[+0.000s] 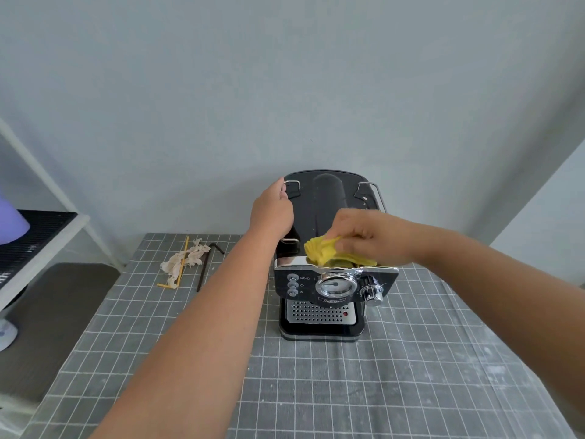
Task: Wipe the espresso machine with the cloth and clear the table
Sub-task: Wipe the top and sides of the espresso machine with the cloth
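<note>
A black and chrome espresso machine [329, 289] stands in the middle of the table, its gauge and knobs facing me. My left hand [272, 210] grips its upper left side near a wire rail. My right hand [367, 236] holds a bunched yellow cloth [321, 250] pressed on the front edge of the machine's top. On the table to the left lie a crumpled beige tissue [185, 259], a yellow straw [180, 267] and a dark bent straw [205, 264].
The table [348, 391] wears a grey grid-pattern cloth with whitish dust at the right. A white shelf frame [38, 172] holding a black mat and a purple object [11, 223] stands at the left. A grey wall is just behind the machine.
</note>
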`<act>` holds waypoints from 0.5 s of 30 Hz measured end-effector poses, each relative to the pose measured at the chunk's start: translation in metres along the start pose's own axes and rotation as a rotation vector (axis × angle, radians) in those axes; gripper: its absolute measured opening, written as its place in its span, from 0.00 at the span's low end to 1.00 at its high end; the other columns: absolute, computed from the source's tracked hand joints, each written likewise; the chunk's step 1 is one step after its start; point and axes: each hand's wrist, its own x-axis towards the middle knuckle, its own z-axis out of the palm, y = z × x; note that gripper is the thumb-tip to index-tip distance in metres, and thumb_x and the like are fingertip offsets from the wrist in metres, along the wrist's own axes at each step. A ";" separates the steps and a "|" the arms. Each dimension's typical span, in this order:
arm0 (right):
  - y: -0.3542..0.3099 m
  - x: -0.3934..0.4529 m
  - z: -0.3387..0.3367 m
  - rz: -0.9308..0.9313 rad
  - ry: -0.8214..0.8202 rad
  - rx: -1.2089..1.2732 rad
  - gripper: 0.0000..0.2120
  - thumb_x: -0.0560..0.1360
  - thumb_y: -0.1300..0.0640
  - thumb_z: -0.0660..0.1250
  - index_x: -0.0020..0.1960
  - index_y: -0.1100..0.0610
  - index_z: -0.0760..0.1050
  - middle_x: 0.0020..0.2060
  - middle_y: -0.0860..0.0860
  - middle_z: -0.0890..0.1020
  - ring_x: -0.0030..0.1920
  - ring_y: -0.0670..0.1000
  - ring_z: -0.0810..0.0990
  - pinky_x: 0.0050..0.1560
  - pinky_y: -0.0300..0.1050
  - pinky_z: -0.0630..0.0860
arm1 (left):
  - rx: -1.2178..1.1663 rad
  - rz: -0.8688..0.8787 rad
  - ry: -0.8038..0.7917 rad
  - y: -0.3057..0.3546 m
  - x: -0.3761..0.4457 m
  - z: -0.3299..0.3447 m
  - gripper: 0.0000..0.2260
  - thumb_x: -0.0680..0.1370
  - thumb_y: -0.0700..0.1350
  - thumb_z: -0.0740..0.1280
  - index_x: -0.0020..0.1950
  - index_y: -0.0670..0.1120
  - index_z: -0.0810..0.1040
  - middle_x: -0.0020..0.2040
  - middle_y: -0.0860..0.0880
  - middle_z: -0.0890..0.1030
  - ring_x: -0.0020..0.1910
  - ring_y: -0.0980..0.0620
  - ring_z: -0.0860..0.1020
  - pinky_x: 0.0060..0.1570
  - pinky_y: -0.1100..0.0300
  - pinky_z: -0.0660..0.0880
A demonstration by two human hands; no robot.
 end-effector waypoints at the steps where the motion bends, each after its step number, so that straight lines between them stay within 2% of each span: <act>1: 0.003 -0.002 -0.007 0.054 0.075 0.178 0.12 0.79 0.60 0.63 0.54 0.44 0.78 0.45 0.44 0.76 0.42 0.36 0.76 0.46 0.30 0.69 | 0.007 0.003 -0.003 0.001 -0.001 0.000 0.17 0.82 0.40 0.49 0.64 0.48 0.72 0.65 0.52 0.74 0.65 0.49 0.71 0.61 0.61 0.63; 3: 0.007 -0.005 -0.021 0.080 0.303 0.645 0.11 0.81 0.61 0.60 0.55 0.50 0.78 0.44 0.49 0.81 0.41 0.41 0.79 0.42 0.36 0.76 | 0.026 -0.010 0.005 0.003 0.000 0.000 0.19 0.81 0.40 0.49 0.69 0.42 0.70 0.71 0.52 0.72 0.69 0.48 0.70 0.66 0.55 0.65; 5: 0.011 -0.006 -0.027 0.029 0.493 1.086 0.12 0.81 0.63 0.56 0.55 0.55 0.77 0.43 0.51 0.83 0.41 0.47 0.80 0.42 0.41 0.79 | 0.028 -0.027 0.010 0.004 -0.002 -0.001 0.19 0.81 0.40 0.49 0.70 0.41 0.68 0.72 0.51 0.71 0.70 0.49 0.70 0.67 0.52 0.67; 6: 0.013 -0.006 -0.027 0.014 0.571 1.206 0.12 0.81 0.63 0.55 0.56 0.56 0.76 0.43 0.51 0.83 0.42 0.49 0.81 0.44 0.44 0.80 | 0.029 -0.024 0.010 0.005 -0.002 -0.001 0.19 0.81 0.40 0.49 0.69 0.41 0.68 0.72 0.51 0.71 0.69 0.49 0.71 0.66 0.52 0.67; 8: 0.015 -0.005 -0.024 -0.001 0.692 1.291 0.11 0.81 0.63 0.55 0.57 0.56 0.75 0.43 0.51 0.82 0.43 0.50 0.80 0.47 0.47 0.79 | 0.039 -0.017 0.010 0.006 -0.003 -0.002 0.18 0.81 0.40 0.49 0.67 0.39 0.69 0.71 0.51 0.72 0.68 0.46 0.72 0.65 0.50 0.68; 10: 0.010 -0.006 -0.024 0.023 0.778 1.143 0.09 0.80 0.60 0.58 0.53 0.53 0.77 0.41 0.50 0.81 0.41 0.52 0.78 0.44 0.48 0.77 | 0.053 -0.014 0.012 0.005 -0.002 -0.001 0.16 0.81 0.39 0.48 0.64 0.38 0.69 0.70 0.50 0.73 0.66 0.41 0.72 0.63 0.47 0.69; 12: 0.001 -0.006 -0.021 0.076 0.766 0.644 0.07 0.79 0.55 0.62 0.48 0.53 0.80 0.37 0.51 0.79 0.36 0.53 0.76 0.38 0.45 0.75 | 0.038 -0.016 0.012 0.004 -0.001 0.000 0.17 0.81 0.39 0.48 0.66 0.40 0.69 0.71 0.51 0.72 0.68 0.43 0.72 0.65 0.48 0.69; 13: -0.004 -0.004 -0.014 0.087 0.694 0.353 0.08 0.79 0.54 0.64 0.49 0.54 0.81 0.39 0.52 0.78 0.36 0.52 0.76 0.37 0.44 0.74 | 0.024 -0.019 0.014 0.003 0.000 0.000 0.18 0.81 0.40 0.48 0.68 0.41 0.69 0.72 0.51 0.71 0.69 0.47 0.71 0.66 0.50 0.68; 15: -0.009 0.002 0.013 0.124 0.501 -0.087 0.09 0.79 0.57 0.63 0.55 0.53 0.80 0.52 0.51 0.77 0.46 0.51 0.78 0.46 0.45 0.76 | -0.006 -0.020 0.020 0.001 0.001 0.001 0.19 0.82 0.41 0.49 0.71 0.45 0.69 0.73 0.52 0.70 0.71 0.51 0.69 0.65 0.59 0.64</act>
